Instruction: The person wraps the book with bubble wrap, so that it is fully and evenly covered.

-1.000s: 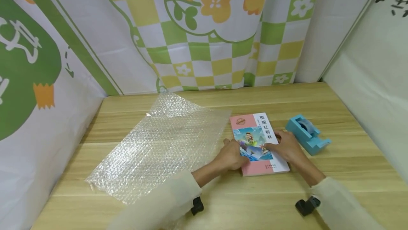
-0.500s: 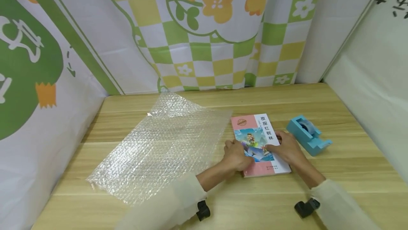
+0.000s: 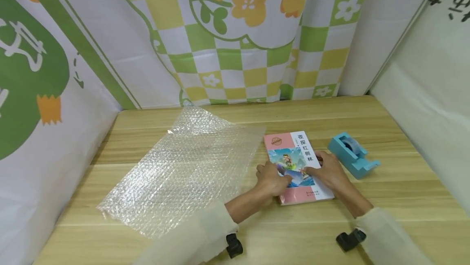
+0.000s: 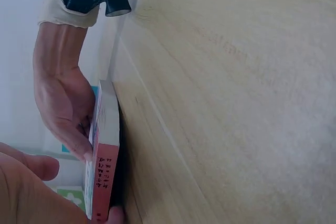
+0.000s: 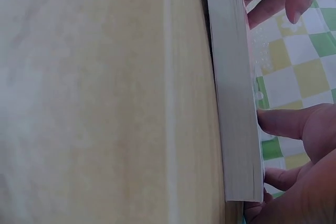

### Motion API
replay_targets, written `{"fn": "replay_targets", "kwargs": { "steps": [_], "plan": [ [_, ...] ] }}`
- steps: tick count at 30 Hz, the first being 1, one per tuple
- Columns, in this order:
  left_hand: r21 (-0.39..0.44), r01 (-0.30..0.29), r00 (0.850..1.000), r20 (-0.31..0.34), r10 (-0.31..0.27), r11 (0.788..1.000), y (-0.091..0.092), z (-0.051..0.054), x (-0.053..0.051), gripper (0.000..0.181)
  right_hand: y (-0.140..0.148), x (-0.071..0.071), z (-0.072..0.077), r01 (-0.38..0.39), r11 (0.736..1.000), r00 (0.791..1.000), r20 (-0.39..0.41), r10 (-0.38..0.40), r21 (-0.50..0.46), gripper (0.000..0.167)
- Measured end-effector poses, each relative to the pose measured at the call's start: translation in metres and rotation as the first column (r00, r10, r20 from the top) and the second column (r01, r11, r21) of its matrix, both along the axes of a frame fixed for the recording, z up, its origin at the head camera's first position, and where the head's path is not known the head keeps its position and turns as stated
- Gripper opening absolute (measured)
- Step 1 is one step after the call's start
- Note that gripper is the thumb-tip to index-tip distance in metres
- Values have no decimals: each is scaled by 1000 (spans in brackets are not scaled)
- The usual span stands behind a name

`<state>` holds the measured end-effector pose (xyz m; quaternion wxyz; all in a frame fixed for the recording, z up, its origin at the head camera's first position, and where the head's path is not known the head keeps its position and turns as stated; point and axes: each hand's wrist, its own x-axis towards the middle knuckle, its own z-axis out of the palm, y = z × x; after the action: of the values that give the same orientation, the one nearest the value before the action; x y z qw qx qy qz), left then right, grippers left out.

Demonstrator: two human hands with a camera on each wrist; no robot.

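Observation:
A book with a pink and white cover and a blue picture (image 3: 298, 195) lies face up on the wooden table. At its left edge is the left hand (image 3: 269, 179), fingers curled against the spine and thumb over the cover. The right hand (image 3: 330, 171) grips the opposite edge, thumb on the cover. In the left wrist view, a fingertip of the left hand (image 4: 47, 198) shows low at the pink spine (image 4: 105, 177), its thumb raised off the cover. The right wrist view shows the page edges (image 5: 236, 103) beside the right hand (image 5: 315, 182).
Clear bubble wrap (image 3: 183, 167) is spread flat on the table left of the book. A blue tape dispenser (image 3: 354, 155) stands just beyond the right hand. Patterned cloth (image 3: 238, 69) hangs behind the table's back edge, with white sheets at both sides.
The left hand has shifted slightly along the book's left edge, and its thumb now lies a little higher over the cover. The right hand keeps its hold; the book has hardly moved.

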<state>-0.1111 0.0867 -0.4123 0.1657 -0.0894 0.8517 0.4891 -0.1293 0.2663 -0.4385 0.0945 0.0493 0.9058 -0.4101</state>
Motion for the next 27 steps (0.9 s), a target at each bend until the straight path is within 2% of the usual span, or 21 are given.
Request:
{"fn": "replay_targets", "kwargs": {
  "steps": [6,9,12,18,23,27],
  "plan": [
    [156,-35,999,-17,38,987,-1,-1,-1,43,-1,1,1,3,1000,1000,-1,-3,-14,65],
    [193,-41,998,-31,48,980,-3,-3,-2,42,-1,1,0,5,1000,1000,-4,-5,-20,65],
    [238,-73,995,-52,87,969,-3,-7,-3,43,-1,1,0,14,999,1000,4,-14,-34,66],
    [343,-140,981,-81,178,929,-1,-18,-3,47,-1,2,-1,14,999,1000,8,-14,-35,68],
    [397,-146,972,-111,205,906,1,-20,-3,48,3,4,1,7,997,998,58,-2,-78,67],
    [466,-133,971,-114,209,875,0,-19,-2,48,5,6,5,-18,986,995,89,33,-168,64]
  ]
}}
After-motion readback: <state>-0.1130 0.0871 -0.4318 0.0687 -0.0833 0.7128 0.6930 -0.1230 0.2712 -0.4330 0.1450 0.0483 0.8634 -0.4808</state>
